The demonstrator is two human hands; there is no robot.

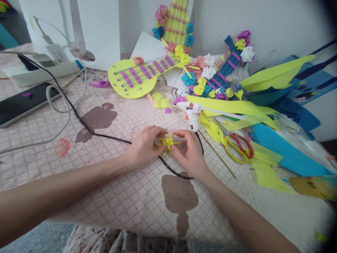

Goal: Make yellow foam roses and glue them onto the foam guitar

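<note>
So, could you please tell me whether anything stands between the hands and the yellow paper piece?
Nothing visible does: the left hand and right hand both have their fingers on the yellow paper piece. The black cord passes on its near side.

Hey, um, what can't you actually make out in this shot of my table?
All in the head view:
Yellow paper piece: edges partly covered by fingers of the left hand and right hand.
Black cord: stretches hidden behind both hands.
Rear guitar: top cut off by the upper edge.
Phone: one end cut off by the left edge.
Scissors: tips lost among yellow scraps.
</note>
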